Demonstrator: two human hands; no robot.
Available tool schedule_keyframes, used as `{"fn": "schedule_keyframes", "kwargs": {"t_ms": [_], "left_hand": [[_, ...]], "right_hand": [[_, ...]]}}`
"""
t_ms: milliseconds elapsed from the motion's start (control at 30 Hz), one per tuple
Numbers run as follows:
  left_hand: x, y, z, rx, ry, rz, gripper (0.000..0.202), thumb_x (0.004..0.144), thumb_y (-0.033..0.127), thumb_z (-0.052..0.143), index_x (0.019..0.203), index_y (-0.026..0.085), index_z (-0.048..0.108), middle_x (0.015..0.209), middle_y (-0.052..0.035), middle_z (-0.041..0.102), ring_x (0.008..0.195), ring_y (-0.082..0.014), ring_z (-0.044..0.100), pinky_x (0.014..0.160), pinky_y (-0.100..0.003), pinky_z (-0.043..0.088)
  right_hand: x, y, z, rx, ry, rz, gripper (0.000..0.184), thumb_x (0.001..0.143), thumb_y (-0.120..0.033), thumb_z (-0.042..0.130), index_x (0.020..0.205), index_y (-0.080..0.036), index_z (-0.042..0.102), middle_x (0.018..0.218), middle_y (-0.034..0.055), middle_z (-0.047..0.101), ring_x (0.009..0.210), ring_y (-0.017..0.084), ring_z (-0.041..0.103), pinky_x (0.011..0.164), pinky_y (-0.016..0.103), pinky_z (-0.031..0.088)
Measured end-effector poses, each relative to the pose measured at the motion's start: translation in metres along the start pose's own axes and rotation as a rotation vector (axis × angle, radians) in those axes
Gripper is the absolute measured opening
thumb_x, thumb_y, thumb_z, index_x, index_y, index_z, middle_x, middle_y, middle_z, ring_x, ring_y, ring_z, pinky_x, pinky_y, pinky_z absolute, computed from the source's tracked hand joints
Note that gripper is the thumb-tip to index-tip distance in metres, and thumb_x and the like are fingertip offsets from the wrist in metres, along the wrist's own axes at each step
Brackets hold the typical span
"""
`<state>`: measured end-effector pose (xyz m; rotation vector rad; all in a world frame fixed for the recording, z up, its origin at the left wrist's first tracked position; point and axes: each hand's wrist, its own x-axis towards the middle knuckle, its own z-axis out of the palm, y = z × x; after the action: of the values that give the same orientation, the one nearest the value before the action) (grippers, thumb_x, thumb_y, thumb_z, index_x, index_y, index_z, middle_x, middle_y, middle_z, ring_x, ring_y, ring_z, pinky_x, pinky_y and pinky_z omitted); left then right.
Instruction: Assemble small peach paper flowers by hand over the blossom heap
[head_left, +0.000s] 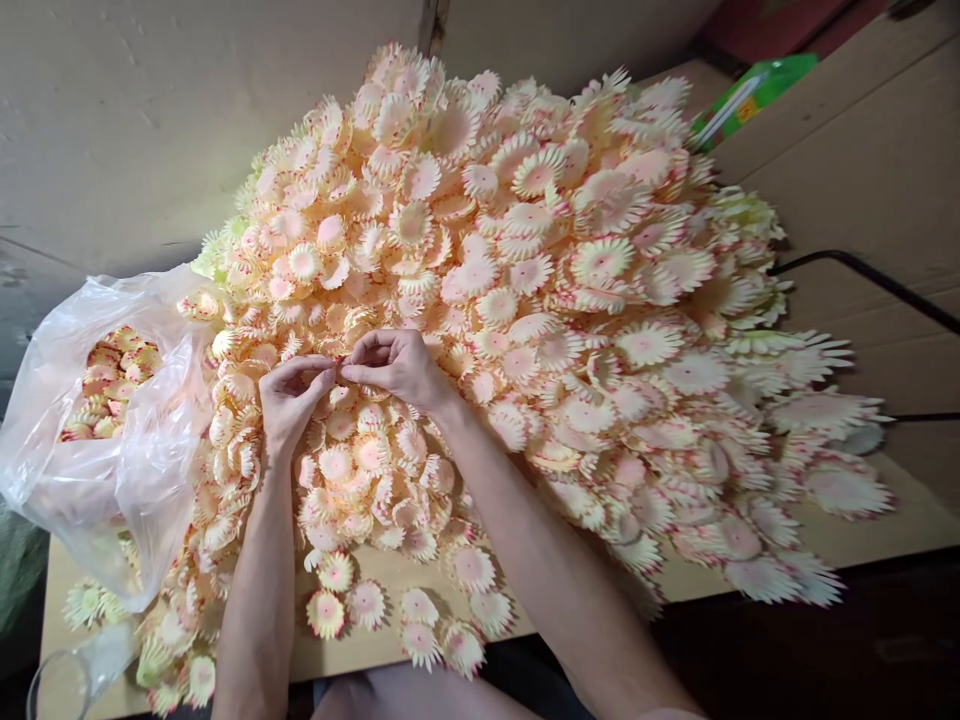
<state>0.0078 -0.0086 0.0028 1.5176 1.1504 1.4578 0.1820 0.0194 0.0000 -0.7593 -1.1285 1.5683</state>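
A huge heap of cream and pink artificial flower heads [525, 270] covers a wooden table [862, 530]. Both my hands meet over the near left part of the heap. My left hand [289, 400] has its fingers curled, thumb and forefinger pinched together at the point where the hands touch. My right hand [397, 365] is also closed in a pinch, fingertips against the left hand's. Whatever is pinched between them is too small and too well matched to the flowers to name.
A clear plastic bag [112, 450] holding more flower heads lies at the left table edge. A glass rim [60, 685] shows at the bottom left. Loose flowers [420, 610] dot the near edge. A green packet [750, 95] and a black cable [877, 280] lie at the right.
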Motion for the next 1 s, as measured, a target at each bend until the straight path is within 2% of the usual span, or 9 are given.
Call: {"fn": "schedule_keyframes", "kwargs": {"t_ms": [233, 400, 533, 633, 733, 833, 900, 1000], "left_hand": [[0.0004, 0.0003, 0.0002, -0.123, -0.025, -0.114, 0.019, 0.076, 0.029, 0.08, 0.093, 0.02, 0.08, 0.09, -0.0059, 0.075, 0.079, -0.0141, 0.07, 0.079, -0.027, 0.059], [0.0013, 0.004, 0.0033, -0.103, -0.041, -0.022, 0.026, 0.071, 0.025, 0.083, 0.096, 0.019, 0.078, 0.088, -0.0069, 0.073, 0.08, -0.0142, 0.069, 0.078, -0.026, 0.059], [0.0019, 0.0067, 0.0046, -0.13, -0.099, 0.055, 0.035, 0.065, 0.018, 0.087, 0.098, 0.023, 0.078, 0.114, -0.0083, 0.068, 0.107, -0.0195, 0.067, 0.093, -0.033, 0.058], [0.0017, 0.0057, 0.0043, -0.1, -0.164, 0.026, 0.051, 0.062, 0.015, 0.088, 0.11, 0.026, 0.076, 0.133, -0.0093, 0.063, 0.125, -0.0246, 0.059, 0.099, -0.034, 0.055], [0.001, 0.0031, 0.004, -0.086, -0.158, -0.023, 0.057, 0.062, 0.017, 0.089, 0.116, 0.026, 0.074, 0.122, -0.008, 0.07, 0.114, -0.0229, 0.065, 0.095, -0.032, 0.056], [0.0004, 0.0016, 0.0043, -0.063, -0.123, -0.08, 0.052, 0.07, 0.025, 0.085, 0.12, 0.025, 0.073, 0.105, -0.0054, 0.075, 0.094, -0.0174, 0.071, 0.087, -0.028, 0.057], [0.0002, 0.0016, 0.0044, -0.021, -0.099, -0.096, 0.046, 0.078, 0.032, 0.079, 0.122, 0.023, 0.072, 0.105, -0.0065, 0.075, 0.091, -0.0169, 0.071, 0.085, -0.028, 0.057], [0.0003, 0.0018, 0.004, 0.11, -0.051, -0.039, 0.032, 0.086, 0.039, 0.07, 0.11, 0.019, 0.076, 0.106, -0.0094, 0.075, 0.096, -0.0187, 0.07, 0.089, -0.029, 0.056]], "right_hand": [[-0.0008, 0.0005, -0.0021, 0.031, -0.083, -0.075, 0.03, 0.063, -0.028, 0.086, 0.08, -0.013, 0.067, 0.079, 0.0026, 0.07, 0.071, 0.012, 0.066, 0.073, 0.026, 0.057], [-0.0001, 0.0019, -0.0021, 0.065, -0.071, -0.081, 0.031, 0.061, -0.025, 0.088, 0.081, -0.013, 0.067, 0.081, 0.0027, 0.07, 0.072, 0.011, 0.066, 0.073, 0.024, 0.057], [-0.0001, 0.0011, -0.0038, 0.113, -0.013, -0.025, 0.029, 0.062, -0.029, 0.087, 0.079, -0.013, 0.068, 0.074, 0.002, 0.069, 0.064, 0.01, 0.064, 0.061, 0.021, 0.053], [-0.0001, 0.0003, -0.0044, 0.14, -0.027, -0.034, 0.03, 0.062, -0.029, 0.087, 0.082, -0.014, 0.071, 0.083, 0.0031, 0.072, 0.071, 0.011, 0.067, 0.068, 0.023, 0.057], [0.0004, 0.0006, -0.0036, 0.101, -0.057, -0.078, 0.029, 0.063, -0.03, 0.086, 0.084, -0.014, 0.073, 0.088, 0.0041, 0.074, 0.079, 0.012, 0.069, 0.078, 0.024, 0.058], [0.0014, 0.0024, -0.0034, 0.094, -0.042, -0.07, 0.03, 0.066, -0.034, 0.085, 0.086, -0.014, 0.073, 0.086, 0.0045, 0.074, 0.076, 0.013, 0.07, 0.076, 0.025, 0.059], [0.0018, 0.0037, -0.0042, 0.1, -0.022, -0.061, 0.032, 0.069, -0.038, 0.084, 0.088, -0.015, 0.074, 0.086, 0.005, 0.074, 0.075, 0.013, 0.07, 0.075, 0.025, 0.059], [0.0013, 0.0043, -0.0054, 0.109, -0.005, -0.057, 0.034, 0.07, -0.04, 0.084, 0.091, -0.015, 0.074, 0.089, 0.006, 0.075, 0.079, 0.014, 0.07, 0.077, 0.026, 0.06]]}}
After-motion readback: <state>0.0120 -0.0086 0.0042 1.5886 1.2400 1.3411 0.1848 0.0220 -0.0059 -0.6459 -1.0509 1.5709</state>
